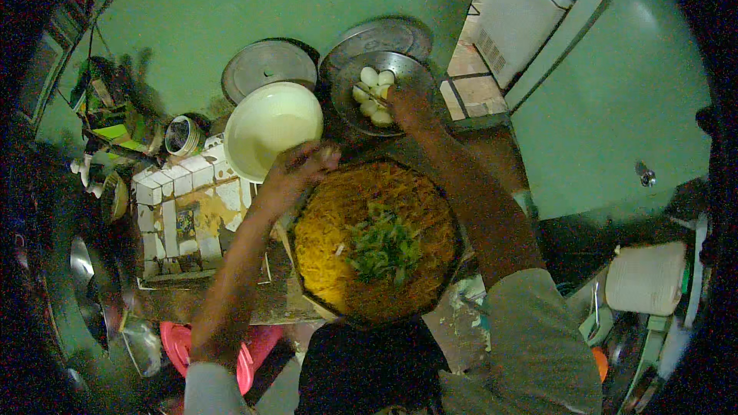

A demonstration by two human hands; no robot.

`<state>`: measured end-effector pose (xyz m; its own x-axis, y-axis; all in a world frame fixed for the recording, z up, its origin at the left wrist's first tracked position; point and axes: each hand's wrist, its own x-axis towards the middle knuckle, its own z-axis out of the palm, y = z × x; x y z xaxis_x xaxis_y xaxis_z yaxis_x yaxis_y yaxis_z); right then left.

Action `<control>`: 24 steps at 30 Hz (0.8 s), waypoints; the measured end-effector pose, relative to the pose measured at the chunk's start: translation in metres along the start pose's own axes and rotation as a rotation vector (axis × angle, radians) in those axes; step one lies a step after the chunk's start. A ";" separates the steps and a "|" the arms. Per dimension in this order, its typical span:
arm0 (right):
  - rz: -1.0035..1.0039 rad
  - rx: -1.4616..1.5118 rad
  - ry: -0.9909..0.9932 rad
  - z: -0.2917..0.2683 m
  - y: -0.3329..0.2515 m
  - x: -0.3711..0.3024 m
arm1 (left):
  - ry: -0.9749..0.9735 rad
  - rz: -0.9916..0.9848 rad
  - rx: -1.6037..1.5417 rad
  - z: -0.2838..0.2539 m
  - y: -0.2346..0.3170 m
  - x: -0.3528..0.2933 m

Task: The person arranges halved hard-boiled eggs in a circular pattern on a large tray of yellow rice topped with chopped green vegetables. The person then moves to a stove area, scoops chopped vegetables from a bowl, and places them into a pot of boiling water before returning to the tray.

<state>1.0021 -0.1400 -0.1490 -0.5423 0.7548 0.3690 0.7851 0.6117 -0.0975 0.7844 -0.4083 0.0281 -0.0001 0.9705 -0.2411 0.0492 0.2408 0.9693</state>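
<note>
Your right hand (407,106) reaches into the metal bowl (346,88) of peeled eggs (374,94), fingers curled over one. Your left hand (301,165) pinches a small pale piece above the wok (453,261) of yellow noodles (327,238) and greens (382,246), beside the cream bowl (269,127).

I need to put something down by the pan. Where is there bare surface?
Free: the white tiled counter left of the noodle pan, below the cream bowl. Crowded: behind the pan, where the cream bowl, the bowl of eggs and two lids sit close. The right hand reaches into the eggs; the left hand hovers over the pan's rim.
</note>
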 end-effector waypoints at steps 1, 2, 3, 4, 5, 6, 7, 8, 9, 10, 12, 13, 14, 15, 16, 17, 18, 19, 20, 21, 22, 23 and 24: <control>0.009 -0.002 0.018 -0.001 0.011 0.000 | -0.028 0.051 0.052 0.008 -0.003 0.032; 0.004 0.002 0.041 -0.003 0.015 0.005 | -0.047 0.108 0.107 0.010 -0.018 0.069; -0.045 0.156 -0.023 -0.012 -0.029 0.028 | 0.091 0.144 0.347 -0.028 -0.062 0.103; -0.031 0.261 -0.113 -0.026 -0.036 0.028 | 0.146 0.228 0.514 -0.032 -0.073 0.129; -0.031 0.364 -0.144 -0.052 -0.045 0.027 | 0.236 0.297 0.694 -0.044 -0.083 0.146; 0.013 0.442 -0.180 -0.091 -0.026 0.014 | 0.279 0.433 0.806 -0.023 -0.069 0.160; 0.120 0.688 -0.162 -0.102 0.024 -0.006 | 0.258 0.499 0.848 0.007 -0.051 0.187; 0.212 0.945 -0.126 -0.110 0.066 -0.024 | 0.222 0.489 0.848 0.025 -0.040 0.212; 0.127 0.773 -0.021 -0.118 0.108 -0.051 | 0.186 0.469 0.839 0.041 -0.033 0.234; 0.078 0.563 0.097 -0.133 0.159 -0.087 | 0.118 0.449 0.800 0.067 -0.026 0.259; 0.366 0.807 -0.037 -0.195 0.110 -0.111 | 0.143 0.242 0.719 0.034 -0.042 0.258; 0.515 0.907 -0.092 -0.236 0.088 -0.124 | 0.171 0.160 0.649 0.016 -0.043 0.254; 0.634 0.910 -0.092 -0.253 0.081 -0.156 | 0.167 0.096 0.562 0.015 -0.042 0.256; 0.742 0.913 -0.078 -0.265 0.080 -0.182 | 0.164 0.042 0.484 0.017 -0.039 0.259; 0.857 0.908 -0.047 -0.273 0.083 -0.202 | 0.148 -0.002 0.418 0.025 -0.037 0.268; 0.902 0.981 -0.020 -0.270 0.089 -0.224 | 0.137 -0.042 0.360 0.029 -0.038 0.272; 0.948 1.042 0.018 -0.268 0.094 -0.253 | 0.114 -0.070 0.305 0.038 -0.035 0.277; 0.978 1.117 0.055 -0.264 0.096 -0.270 | 0.109 -0.091 0.268 0.042 -0.032 0.280; 0.990 1.143 0.078 -0.259 0.096 -0.285 | 0.100 -0.109 0.242 0.043 -0.032 0.279; 0.997 1.170 0.099 -0.254 0.090 -0.292 | 0.095 -0.125 0.221 0.045 -0.031 0.276; 1.009 1.197 0.122 -0.253 0.081 -0.294 | 0.085 -0.142 0.195 0.048 -0.029 0.275; 1.042 1.082 0.077 -0.253 0.075 -0.291 | 0.071 -0.151 0.182 0.050 -0.026 0.273; 1.003 1.094 0.084 -0.252 0.070 -0.293 | 0.054 -0.145 0.169 0.053 -0.021 0.269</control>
<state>1.2916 -0.3783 -0.0306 0.1236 0.9669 -0.2234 0.1821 -0.2434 -0.9527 0.8360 -0.1532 -0.0595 -0.0728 0.9261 -0.3702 0.2112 0.3771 0.9018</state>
